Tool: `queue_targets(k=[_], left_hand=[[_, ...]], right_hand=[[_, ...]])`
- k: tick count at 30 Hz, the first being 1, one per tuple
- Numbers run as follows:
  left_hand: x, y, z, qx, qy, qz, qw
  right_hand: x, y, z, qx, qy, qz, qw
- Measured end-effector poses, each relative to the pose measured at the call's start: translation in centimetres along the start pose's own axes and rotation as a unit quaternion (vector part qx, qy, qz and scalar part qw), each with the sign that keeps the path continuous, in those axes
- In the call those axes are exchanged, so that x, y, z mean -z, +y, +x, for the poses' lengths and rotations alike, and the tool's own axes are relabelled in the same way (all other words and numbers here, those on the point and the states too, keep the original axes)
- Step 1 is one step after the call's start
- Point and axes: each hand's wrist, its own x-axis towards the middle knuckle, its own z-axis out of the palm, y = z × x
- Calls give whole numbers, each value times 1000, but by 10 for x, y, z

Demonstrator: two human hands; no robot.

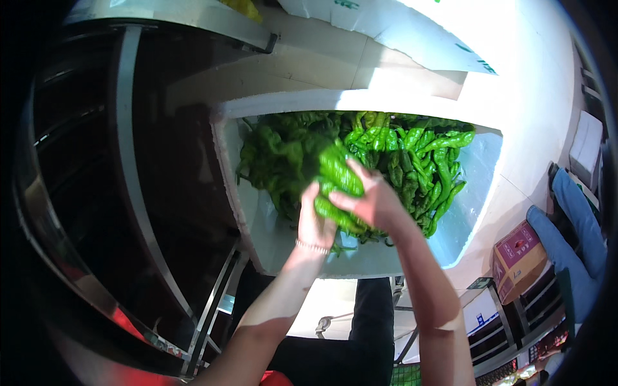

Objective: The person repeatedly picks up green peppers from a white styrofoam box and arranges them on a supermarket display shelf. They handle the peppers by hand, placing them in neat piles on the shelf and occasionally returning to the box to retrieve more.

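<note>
Several green peppers (338, 176) are bunched between my two hands, slightly blurred. My left hand (316, 219), with a beaded bracelet at the wrist, cups them from the left and below. From the right, my right hand (374, 195) grips the same bunch, its thumb and a finger spread over the peppers. Beneath both hands stands a white foam box (483, 169) holding many long, wrinkled green peppers (442, 164). Those on its left side lie in shadow, while those on the right are brightly lit.
A metal frame (126, 111) stands at the left. At the top lies a white sheet or bag with green print (410, 36). To the right are a cardboard box (519, 260) and the legs of another person in blue trousers (562, 241). Metal racks (502, 318) stand at the lower right.
</note>
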Motion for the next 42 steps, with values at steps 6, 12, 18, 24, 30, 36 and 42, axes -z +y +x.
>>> queue_targets(k=[6, 12, 18, 24, 30, 36, 42], left_hand=[[16, -14, -147, 90, -14, 102, 991], [16, -19, -255, 109, -55, 217, 969], [-18, -2, -360, 84, -257, 396, 878], [-78, 19, -472, 149, -175, 432, 872], [-168, 34, -579, -300, -270, 245, 882], [-183, 89, -660, -393, -214, 196, 872], [-129, 219, -709, -490, -189, -1, 851]], right_hand=[[-39, -8, -176, 100, 193, 5, 976], [-55, -22, -309, 94, 244, 91, 961], [-57, -46, -422, 117, 282, 152, 940], [-37, -82, -512, 252, 295, 139, 911], [11, -165, -587, 375, 99, 268, 882], [1, -267, -655, 436, 10, 295, 850], [-84, -405, -647, 454, -150, 216, 852]])
